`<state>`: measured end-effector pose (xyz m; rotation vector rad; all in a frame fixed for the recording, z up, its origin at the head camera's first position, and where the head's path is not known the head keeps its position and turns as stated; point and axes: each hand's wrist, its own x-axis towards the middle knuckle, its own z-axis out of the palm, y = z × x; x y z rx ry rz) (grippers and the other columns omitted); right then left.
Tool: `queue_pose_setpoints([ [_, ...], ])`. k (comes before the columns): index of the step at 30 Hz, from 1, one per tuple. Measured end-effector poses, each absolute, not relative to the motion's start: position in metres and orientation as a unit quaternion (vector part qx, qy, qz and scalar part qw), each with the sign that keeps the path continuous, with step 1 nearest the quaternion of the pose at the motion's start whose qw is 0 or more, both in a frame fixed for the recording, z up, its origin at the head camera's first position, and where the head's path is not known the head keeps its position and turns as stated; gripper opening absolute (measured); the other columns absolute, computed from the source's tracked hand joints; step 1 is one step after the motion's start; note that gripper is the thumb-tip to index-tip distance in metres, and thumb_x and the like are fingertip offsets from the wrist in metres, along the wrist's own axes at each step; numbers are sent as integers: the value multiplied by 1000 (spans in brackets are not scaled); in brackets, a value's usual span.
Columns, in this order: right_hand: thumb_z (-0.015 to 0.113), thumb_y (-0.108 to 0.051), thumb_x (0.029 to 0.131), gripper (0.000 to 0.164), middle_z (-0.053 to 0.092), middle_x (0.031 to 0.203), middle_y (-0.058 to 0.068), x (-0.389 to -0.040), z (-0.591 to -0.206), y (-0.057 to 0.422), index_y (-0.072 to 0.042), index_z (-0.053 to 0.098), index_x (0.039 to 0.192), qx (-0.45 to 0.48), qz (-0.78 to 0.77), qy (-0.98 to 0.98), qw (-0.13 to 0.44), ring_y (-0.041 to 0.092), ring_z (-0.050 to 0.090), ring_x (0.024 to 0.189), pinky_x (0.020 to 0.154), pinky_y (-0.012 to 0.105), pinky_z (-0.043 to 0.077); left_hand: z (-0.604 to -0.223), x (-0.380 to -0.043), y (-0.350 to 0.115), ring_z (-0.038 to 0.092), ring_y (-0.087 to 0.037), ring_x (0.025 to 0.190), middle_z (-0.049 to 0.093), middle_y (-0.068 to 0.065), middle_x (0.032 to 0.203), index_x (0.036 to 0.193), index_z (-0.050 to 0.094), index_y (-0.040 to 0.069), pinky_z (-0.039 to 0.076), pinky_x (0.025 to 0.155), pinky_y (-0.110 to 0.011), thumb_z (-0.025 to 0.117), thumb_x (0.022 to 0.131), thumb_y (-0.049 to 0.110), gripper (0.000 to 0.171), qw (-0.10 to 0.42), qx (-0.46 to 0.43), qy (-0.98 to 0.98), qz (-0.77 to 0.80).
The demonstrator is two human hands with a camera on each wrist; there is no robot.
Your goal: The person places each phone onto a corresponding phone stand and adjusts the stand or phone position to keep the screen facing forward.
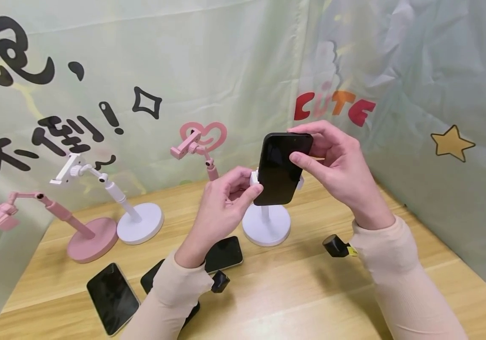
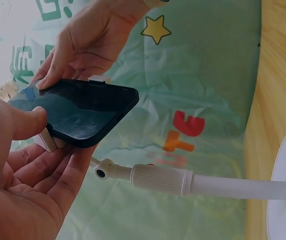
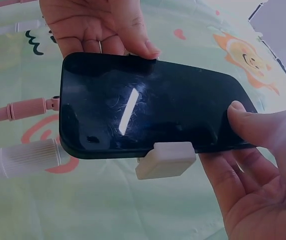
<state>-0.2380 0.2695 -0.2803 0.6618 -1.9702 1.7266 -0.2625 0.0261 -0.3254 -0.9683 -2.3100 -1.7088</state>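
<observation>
Black phone (image 1: 280, 172) stands nearly upright between your two grips, its top right corner pinched in your right grip (image 1: 339, 163), thumb on the dark screen and fingers behind. Your left grip (image 1: 227, 200) has thumb and fingers closed about the white clamp (image 1: 254, 178) at the phone's left edge.

Under both grips you have a wood-grained desk (image 1: 285, 293). Behind them hangs pale green cloth (image 1: 243, 61) printed with black characters (image 1: 20, 52), a pink heart (image 1: 222, 128) just above your left grip, red and orange letters (image 1: 342, 102) above your right grip and a yellow star (image 1: 452, 143) to its right.

You have four stands: the white stand (image 1: 266, 226) below and between your grips, another white stand (image 1: 140, 223) and a pink stand (image 1: 92, 239) well left of your left grip, and a second pink stand (image 1: 212, 171) just behind it. On the desk, one phone (image 1: 113, 298) lies below and left of your left grip, another phone (image 1: 225, 255) directly beneath it.

Your left sleeve (image 1: 179, 288) covers the middle of something black (image 1: 151, 277), so you cannot tell whether it is one phone or two. Your left grip hides the nearer pink base; the held phone's back is out of sight.
</observation>
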Motion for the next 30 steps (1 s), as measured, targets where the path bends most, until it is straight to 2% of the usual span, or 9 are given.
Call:
queue_pose_setpoints([
  [10, 74, 15, 92, 40, 79, 104, 13, -239, -277, 271, 2, 68, 129, 252, 623, -709, 212, 22, 79, 83, 71, 23, 61, -322, -263, 27, 74, -14, 84, 79, -7, 94, 112, 73, 8, 66, 83, -28, 77, 100, 14, 14, 62, -326, -759, -561],
  [30, 76, 11, 93, 40, 80, 107, 6, -246, -279, 264, 2, 65, 130, 263, 605, -727, 189, 20, 79, 85, 74, 25, 64, -324, -262, 19, 71, -17, 83, 76, -8, 93, 112, 73, 8, 64, 80, -24, 77, 101, 14, 13, 77, -315, -757, -568],
])
